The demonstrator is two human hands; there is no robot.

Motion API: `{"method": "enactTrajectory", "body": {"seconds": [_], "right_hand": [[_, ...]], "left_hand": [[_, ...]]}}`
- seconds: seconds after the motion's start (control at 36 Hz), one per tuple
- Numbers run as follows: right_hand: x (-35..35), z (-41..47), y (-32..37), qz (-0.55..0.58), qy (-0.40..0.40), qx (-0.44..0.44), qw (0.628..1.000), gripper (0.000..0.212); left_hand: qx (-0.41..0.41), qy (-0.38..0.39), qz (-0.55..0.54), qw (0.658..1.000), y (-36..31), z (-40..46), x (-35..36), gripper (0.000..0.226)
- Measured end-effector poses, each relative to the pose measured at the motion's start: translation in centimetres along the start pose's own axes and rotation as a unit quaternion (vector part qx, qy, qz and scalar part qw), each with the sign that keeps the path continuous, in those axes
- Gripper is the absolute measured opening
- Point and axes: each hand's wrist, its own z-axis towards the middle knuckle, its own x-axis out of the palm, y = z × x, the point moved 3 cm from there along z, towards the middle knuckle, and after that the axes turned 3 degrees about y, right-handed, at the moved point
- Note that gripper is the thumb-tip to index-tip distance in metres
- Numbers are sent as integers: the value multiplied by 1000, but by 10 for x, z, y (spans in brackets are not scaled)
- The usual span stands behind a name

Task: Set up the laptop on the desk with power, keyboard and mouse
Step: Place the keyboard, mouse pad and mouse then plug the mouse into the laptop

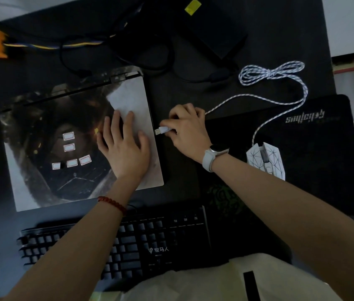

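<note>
Right hand pinches the mouse's plug just beside the closed laptop, which the flat, empty left hand steadies. Mouse right of the laptop, keyboard below; power apparently unconnected.

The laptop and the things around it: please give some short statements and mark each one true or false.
1. The laptop lid is closed. True.
2. The left hand rests flat on the laptop. True.
3. The right hand holds the mouse. False: it holds a white USB plug, and the mouse lies apart on the mouse pad.
4. The USB plug is already inside the laptop. False: it is just beside the laptop's right edge.
5. The keyboard lies on top of the laptop. False: it lies nearer the person.
</note>
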Motion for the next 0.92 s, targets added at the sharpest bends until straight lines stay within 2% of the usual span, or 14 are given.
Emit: {"method": "enactTrajectory", "body": {"seconds": [0.25, 0.5, 0.67, 0.83, 0.92], "right_hand": [[0, 1, 1, -19, 5, 5, 1000, 19], [-2, 8, 3, -47, 47, -54, 996, 19], [1, 4, 4, -24, 45, -32, 998, 21], [-2, -2, -3, -69, 31, -34, 997, 23], [-2, -3, -3, -42, 31, -20, 998, 26]], "left_hand": [[3, -5, 4, 1000, 1, 1, 2, 48], [3, 8, 13, 1000, -1, -1, 1, 50], [2, 11, 15, 1000, -3, -1, 0, 49], [6, 7, 11, 1000, -2, -1, -1, 48], [6, 6, 8, 1000, -3, 0, -2, 48]]}}
